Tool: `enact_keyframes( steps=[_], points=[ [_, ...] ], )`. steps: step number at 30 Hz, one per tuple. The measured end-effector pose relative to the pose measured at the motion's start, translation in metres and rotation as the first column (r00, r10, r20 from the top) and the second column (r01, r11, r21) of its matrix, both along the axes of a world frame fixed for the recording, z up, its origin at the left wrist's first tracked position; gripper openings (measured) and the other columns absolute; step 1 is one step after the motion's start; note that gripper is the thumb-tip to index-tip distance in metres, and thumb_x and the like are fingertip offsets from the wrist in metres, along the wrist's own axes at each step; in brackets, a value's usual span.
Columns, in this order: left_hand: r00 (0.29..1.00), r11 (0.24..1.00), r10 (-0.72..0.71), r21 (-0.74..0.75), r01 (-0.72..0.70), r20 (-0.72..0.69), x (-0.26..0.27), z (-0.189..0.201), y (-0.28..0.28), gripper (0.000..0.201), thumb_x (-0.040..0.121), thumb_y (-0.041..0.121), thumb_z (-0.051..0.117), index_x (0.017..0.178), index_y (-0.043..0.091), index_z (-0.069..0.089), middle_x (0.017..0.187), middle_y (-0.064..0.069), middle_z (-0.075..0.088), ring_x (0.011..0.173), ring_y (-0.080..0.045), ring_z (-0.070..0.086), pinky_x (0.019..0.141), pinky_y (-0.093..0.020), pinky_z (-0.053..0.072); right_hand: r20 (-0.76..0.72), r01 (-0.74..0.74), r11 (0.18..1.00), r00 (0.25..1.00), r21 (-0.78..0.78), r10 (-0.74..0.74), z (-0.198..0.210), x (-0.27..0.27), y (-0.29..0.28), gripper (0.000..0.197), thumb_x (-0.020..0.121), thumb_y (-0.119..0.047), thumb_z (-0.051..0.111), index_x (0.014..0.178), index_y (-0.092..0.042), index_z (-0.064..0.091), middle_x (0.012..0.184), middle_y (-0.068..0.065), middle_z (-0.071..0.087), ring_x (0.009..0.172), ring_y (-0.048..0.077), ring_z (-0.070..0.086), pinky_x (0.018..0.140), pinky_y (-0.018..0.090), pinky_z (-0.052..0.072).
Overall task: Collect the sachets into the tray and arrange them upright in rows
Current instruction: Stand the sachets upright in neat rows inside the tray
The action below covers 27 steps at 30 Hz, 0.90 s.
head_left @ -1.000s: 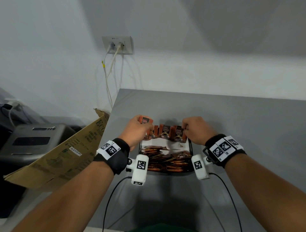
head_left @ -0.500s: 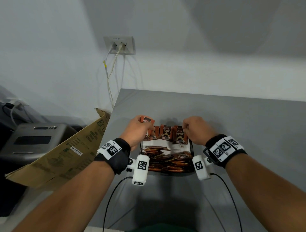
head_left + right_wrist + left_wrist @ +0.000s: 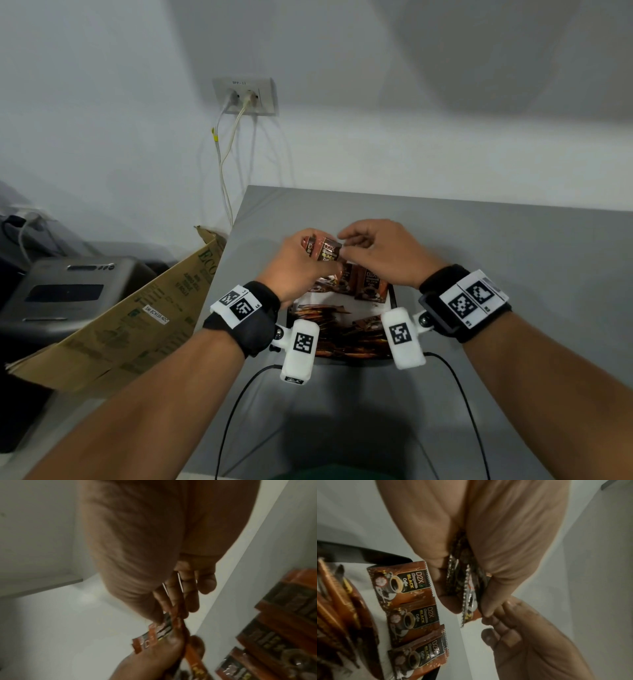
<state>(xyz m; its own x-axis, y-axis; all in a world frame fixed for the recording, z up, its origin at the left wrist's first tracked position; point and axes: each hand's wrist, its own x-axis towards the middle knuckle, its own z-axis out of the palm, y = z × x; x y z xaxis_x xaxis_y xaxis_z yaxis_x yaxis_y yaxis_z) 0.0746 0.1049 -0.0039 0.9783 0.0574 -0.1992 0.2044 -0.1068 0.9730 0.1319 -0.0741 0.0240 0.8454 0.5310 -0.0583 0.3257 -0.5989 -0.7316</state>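
My left hand [image 3: 310,255] is raised over the far left of the tray [image 3: 394,298] and grips a small bundle of orange-brown coffee sachets [image 3: 327,250]. The right hand [image 3: 343,245] has come across and pinches the edge of one sachet in that bundle [image 3: 177,614]. In the left wrist view the bundle [image 3: 467,588] sits between thumb and fingers, with the right hand's fingertips [image 3: 502,613] at its lower corner. Three sachets [image 3: 412,616] stand upright in a row along the tray's far wall. Several more sachets [image 3: 346,337] lie loose in the near half.
The tray sits near the left edge of a grey table [image 3: 496,260]. A cardboard box [image 3: 137,308] leans against that edge, and a grey printer [image 3: 68,291] stands left of it. Cables hang from a wall socket [image 3: 245,96] behind the table.
My right hand has left the tray's far right corner and moved left to meet the left hand's bundle. The left hand has lifted the bundle slightly.
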Motion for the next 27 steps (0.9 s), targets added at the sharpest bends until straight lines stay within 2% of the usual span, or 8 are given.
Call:
enact_keyframes(
  steps=[3,5,7,11,13,16,24,27],
  points=[
    [1.000,0.999,0.024,-0.031,-0.024,0.000,0.001,0.003,0.000,0.042,0.074,-0.006,0.082,0.110,0.005,0.062,0.095,-0.016,0.071,0.081,-0.027,0.070,0.077,-0.045,0.060,-0.003,0.012,1.000,1.000,0.021,-0.012,0.009,0.004,0.007,0.013,0.088,-0.015,0.072,0.096,-0.025,0.074,0.085,-0.012,0.073,0.075,-0.005,0.065,0.067,0.008,0.045],
    [0.997,0.997,0.071,-0.040,-0.072,-0.019,0.001,0.000,0.008,0.041,0.079,0.001,0.081,0.113,0.007,0.060,0.098,-0.017,0.071,0.081,-0.029,0.069,0.075,-0.045,0.059,0.013,0.045,0.999,0.999,-0.004,-0.045,0.009,0.009,0.005,0.011,0.089,-0.013,0.071,0.092,-0.023,0.074,0.080,-0.012,0.073,0.070,-0.005,0.065,0.064,0.009,0.046],
    [0.988,0.989,0.147,-0.024,-0.149,-0.054,0.001,-0.004,0.018,0.032,0.087,0.008,0.075,0.115,0.010,0.059,0.093,-0.013,0.067,0.078,-0.026,0.065,0.070,-0.040,0.057,0.029,0.051,0.993,0.998,-0.107,-0.048,0.004,0.013,0.003,0.011,0.091,-0.012,0.068,0.092,-0.021,0.073,0.079,-0.012,0.074,0.068,-0.003,0.067,0.062,0.015,0.051],
    [0.966,0.971,0.234,-0.029,-0.239,-0.115,-0.001,-0.010,0.028,0.025,0.093,0.003,0.064,0.116,0.010,0.057,0.085,-0.004,0.060,0.064,-0.013,0.059,0.056,-0.026,0.053,-0.019,-0.016,0.944,1.000,-0.330,0.010,-0.025,0.011,0.006,0.020,0.093,-0.006,0.057,0.088,-0.021,0.070,0.075,-0.005,0.076,0.063,0.007,0.071,0.059,0.027,0.059],
    [0.967,0.974,0.219,-0.027,-0.224,-0.126,-0.002,-0.012,0.028,0.026,0.093,0.002,0.063,0.118,0.008,0.056,0.085,-0.005,0.060,0.063,-0.013,0.058,0.057,-0.027,0.052,0.014,-0.030,0.915,0.999,-0.403,0.039,-0.037,0.010,0.011,0.020,0.093,-0.006,0.056,0.093,-0.019,0.072,0.082,-0.001,0.076,0.066,0.014,0.070,0.067,0.035,0.062],
    [0.969,0.978,0.207,-0.010,-0.211,-0.137,-0.003,-0.016,0.029,0.025,0.092,0.004,0.063,0.115,0.010,0.058,0.088,-0.007,0.060,0.067,-0.014,0.059,0.059,-0.029,0.053,0.074,-0.028,0.879,0.995,-0.475,0.072,-0.045,0.006,0.016,0.019,0.093,-0.008,0.056,0.101,-0.016,0.073,0.095,0.005,0.071,0.074,0.020,0.066,0.071,0.037,0.059],
    [0.969,0.982,0.179,-0.035,-0.188,-0.171,-0.004,-0.021,0.029,0.022,0.092,0.003,0.062,0.110,0.015,0.059,0.089,-0.010,0.060,0.072,-0.018,0.060,0.060,-0.030,0.054,0.144,0.004,0.886,0.987,-0.464,0.071,-0.056,0.007,0.019,0.017,0.091,-0.005,0.058,0.097,-0.014,0.072,0.097,0.007,0.066,0.081,0.023,0.063,0.074,0.041,0.059],
    [0.962,0.974,0.177,-0.102,-0.201,-0.208,-0.004,-0.019,0.027,0.028,0.090,-0.004,0.050,0.110,0.011,0.060,0.090,-0.012,0.058,0.076,-0.022,0.060,0.074,-0.045,0.060,0.163,0.002,0.904,0.984,-0.428,0.075,-0.058,0.008,0.018,0.015,0.090,-0.005,0.058,0.095,-0.015,0.068,0.098,0.006,0.063,0.088,0.025,0.062,0.076,0.041,0.056]
  ],
)
